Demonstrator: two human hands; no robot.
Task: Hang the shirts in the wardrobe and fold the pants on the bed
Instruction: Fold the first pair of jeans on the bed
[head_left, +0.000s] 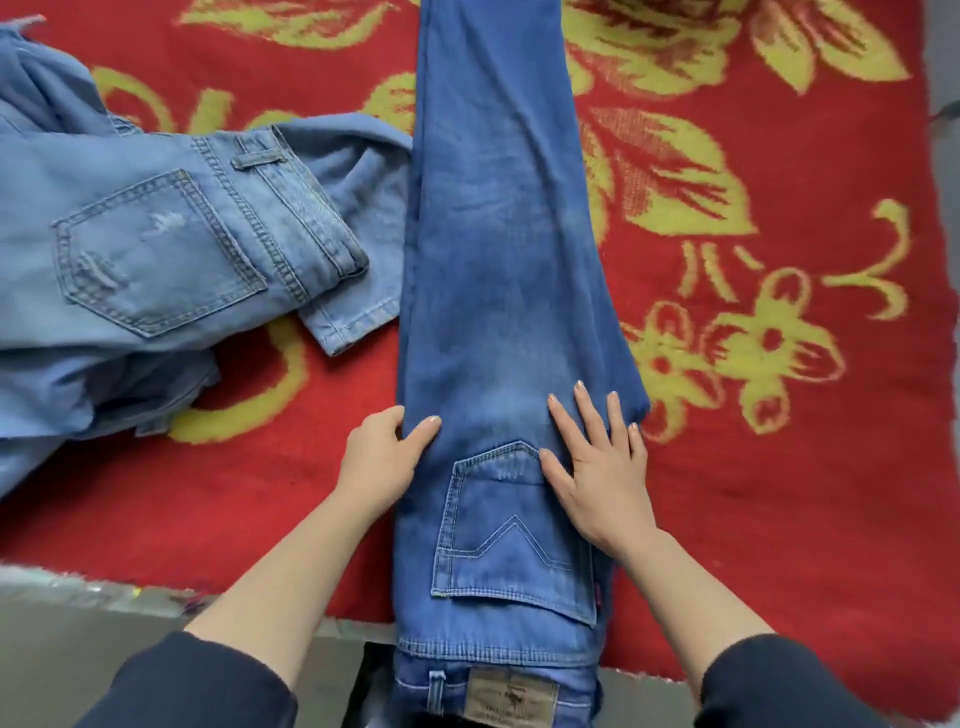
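Head view: your dark blue jeans (498, 260) lie folded lengthwise, leg on leg, in a long strip down the middle of the red blanket (779, 493) with its yellow flowers. The waistband is at the near edge and the legs run to the far side and out of view. A back pocket (514, 535) with a stitched peak faces up, and a tan label (511, 699) sits on the waistband below it. The denim is faded paler along the thigh.

Your left hand (379, 457) holds the strip's left edge just beyond the pocket, thumb on top of the cloth and fingers curled around the fold. Your right hand (597, 478) lies flat on the right side of the jeans, fingers straight and spread, gripping nothing, its thumb touching the pocket's far corner.

A pair of light blue jeans (156, 249) lies crumpled to the left, one part touching the dark pair.
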